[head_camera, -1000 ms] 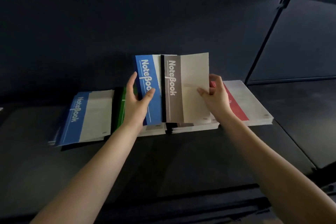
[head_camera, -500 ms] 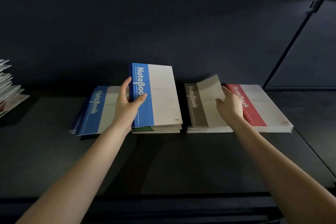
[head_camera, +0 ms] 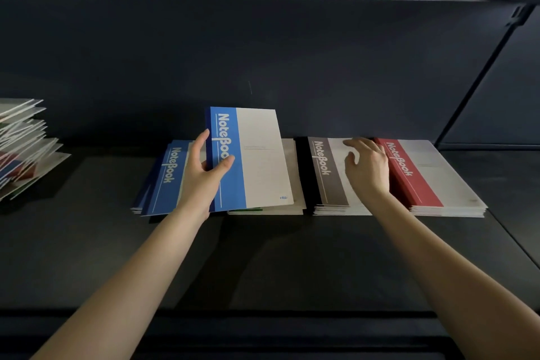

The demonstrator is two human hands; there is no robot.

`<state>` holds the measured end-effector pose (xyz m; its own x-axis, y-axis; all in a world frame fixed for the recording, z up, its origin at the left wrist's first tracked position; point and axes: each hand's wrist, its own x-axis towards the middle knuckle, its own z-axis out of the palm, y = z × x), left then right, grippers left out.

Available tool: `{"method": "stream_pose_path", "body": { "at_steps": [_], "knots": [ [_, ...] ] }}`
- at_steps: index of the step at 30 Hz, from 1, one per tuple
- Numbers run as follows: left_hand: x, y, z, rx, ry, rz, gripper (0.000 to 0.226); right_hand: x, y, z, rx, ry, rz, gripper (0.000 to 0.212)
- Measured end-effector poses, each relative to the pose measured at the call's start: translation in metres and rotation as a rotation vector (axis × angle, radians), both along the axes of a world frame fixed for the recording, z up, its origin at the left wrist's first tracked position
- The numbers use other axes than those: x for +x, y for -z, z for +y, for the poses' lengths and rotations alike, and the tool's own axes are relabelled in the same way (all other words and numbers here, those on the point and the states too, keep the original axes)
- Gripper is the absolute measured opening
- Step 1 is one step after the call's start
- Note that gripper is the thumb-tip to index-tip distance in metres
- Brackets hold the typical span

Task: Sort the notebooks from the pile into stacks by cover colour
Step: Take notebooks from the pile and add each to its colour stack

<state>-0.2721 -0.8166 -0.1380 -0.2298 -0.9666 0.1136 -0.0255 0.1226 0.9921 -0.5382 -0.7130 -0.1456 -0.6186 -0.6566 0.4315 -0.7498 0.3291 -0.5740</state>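
pile [head_camera: 26, 149] far L | 4 stacks [head_camera: 438, 181] row ctr-R, prob touching | partition [head_camera: 263, 52] behind

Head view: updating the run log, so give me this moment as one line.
left hand grips blue notebook over green stack | right hand open over brown stack | blue stack, red stack, pile untouched

A blue notebook [head_camera: 257, 158] tilts in the left hand [head_camera: 204, 175]; blue stack [head_camera: 165, 184] just left, brown stack [head_camera: 330, 178] under the right hand [head_camera: 368, 169], red stack [head_camera: 432, 178] right.
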Motion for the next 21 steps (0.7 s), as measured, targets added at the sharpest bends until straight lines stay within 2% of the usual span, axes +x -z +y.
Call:
{"method": "stream_pose_path", "body": {
  "at_steps": [3, 8, 12, 14, 18, 21],
  "knots": [
    [0.009, -0.005, -0.002, -0.001, -0.015, 0.004, 0.058, 0.036, -0.018, -0.012, -0.099, -0.139, -0.108, 0.031],
    [0.028, -0.017, -0.006, -0.037, -0.023, 0.024, 0.060, 0.107, -0.034, -0.045, 0.007, -0.443, -0.660, 0.062],
    [0.058, -0.016, -0.019, -0.004, -0.054, 0.031, 0.062, 0.143, -0.028, -0.062, -0.039, -0.480, -0.864, 0.065],
    [0.072, -0.014, -0.024, 0.032, -0.084, 0.017, 0.064, 0.158, -0.024, -0.070, -0.056, -0.501, -0.838, 0.060],
    [0.099, -0.003, -0.037, 0.087, -0.133, 0.045, 0.064, 0.181, -0.016, -0.087, -0.032, -0.495, -0.557, 0.046],
    [0.118, 0.004, -0.046, 0.071, -0.138, -0.081, 0.058, 0.193, -0.009, -0.099, 0.036, -0.461, -0.379, 0.037]
  ]
}}
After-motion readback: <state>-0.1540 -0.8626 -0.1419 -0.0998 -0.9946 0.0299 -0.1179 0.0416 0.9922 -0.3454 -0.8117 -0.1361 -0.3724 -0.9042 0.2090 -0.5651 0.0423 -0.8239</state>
